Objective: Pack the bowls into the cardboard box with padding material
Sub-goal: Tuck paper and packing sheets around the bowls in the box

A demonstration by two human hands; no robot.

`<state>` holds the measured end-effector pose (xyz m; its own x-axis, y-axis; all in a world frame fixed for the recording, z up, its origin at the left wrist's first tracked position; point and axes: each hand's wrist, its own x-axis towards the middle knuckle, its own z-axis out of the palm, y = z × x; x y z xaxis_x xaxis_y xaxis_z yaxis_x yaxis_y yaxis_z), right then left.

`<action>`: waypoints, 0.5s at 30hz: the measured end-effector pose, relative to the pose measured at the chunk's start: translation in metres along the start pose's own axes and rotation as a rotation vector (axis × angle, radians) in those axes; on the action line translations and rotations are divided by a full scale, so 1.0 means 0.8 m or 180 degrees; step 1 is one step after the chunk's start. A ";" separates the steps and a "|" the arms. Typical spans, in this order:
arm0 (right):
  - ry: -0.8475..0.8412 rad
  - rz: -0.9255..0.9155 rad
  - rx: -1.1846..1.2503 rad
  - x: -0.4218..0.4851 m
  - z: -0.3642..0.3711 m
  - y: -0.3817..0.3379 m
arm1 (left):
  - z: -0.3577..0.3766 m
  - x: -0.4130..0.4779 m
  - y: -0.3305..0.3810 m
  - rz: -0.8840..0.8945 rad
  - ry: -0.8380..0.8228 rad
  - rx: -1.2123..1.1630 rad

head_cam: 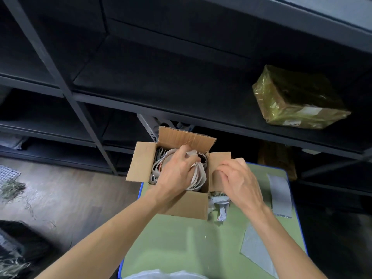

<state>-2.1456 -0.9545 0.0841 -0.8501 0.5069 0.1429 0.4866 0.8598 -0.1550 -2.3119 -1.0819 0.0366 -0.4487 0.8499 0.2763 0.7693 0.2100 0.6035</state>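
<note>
An open cardboard box (189, 206) stands on the far end of a small green table (181, 242). Inside it lie pale bowls wrapped in grey paper padding (199, 178), stacked on edge. My left hand (177, 170) reaches into the box and its fingers pinch the paper at the top of the wrapped bowls. My right hand (239, 178) is at the box's right flap (219, 160), with its fingers curled over the flap's edge. What lies deeper in the box is hidden by my hands.
Crumpled paper (219, 206) lies by the box's right side. Two grey tape strips (279, 196) (255, 250) are on the table. Dark shelving stands behind, holding a tape-wrapped parcel (298, 99). Straw-like filler (12, 190) lies on the floor at left.
</note>
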 end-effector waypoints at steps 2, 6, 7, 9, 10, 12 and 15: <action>0.0034 0.0109 0.0105 -0.007 0.000 0.004 | 0.001 -0.007 0.013 -0.0023 0.0060 -0.0042; 0.0199 0.0260 0.0420 -0.028 0.000 0.007 | 0.017 -0.026 0.039 -0.0024 -0.0023 -0.0144; 0.0239 0.0296 0.0500 -0.035 -0.001 0.009 | 0.021 -0.031 0.045 -0.0012 -0.0062 -0.0105; 0.0304 0.0351 0.0639 -0.048 -0.001 0.017 | 0.026 -0.042 0.061 0.0080 -0.0101 -0.0019; 0.0316 0.0355 0.0687 -0.055 -0.001 0.021 | 0.027 -0.046 0.069 0.0144 -0.0089 0.0011; 0.0333 0.0318 0.0746 -0.065 0.001 0.030 | 0.028 -0.049 0.086 0.0263 -0.0042 0.0081; 0.0404 0.0318 0.0839 -0.076 0.006 0.048 | 0.032 -0.046 0.103 0.0383 -0.0050 0.0110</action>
<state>-2.0761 -0.9523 0.0644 -0.7607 0.6060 0.2326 0.4834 0.7680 -0.4201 -2.2206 -1.0833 0.0569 -0.3452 0.8774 0.3333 0.8325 0.1223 0.5404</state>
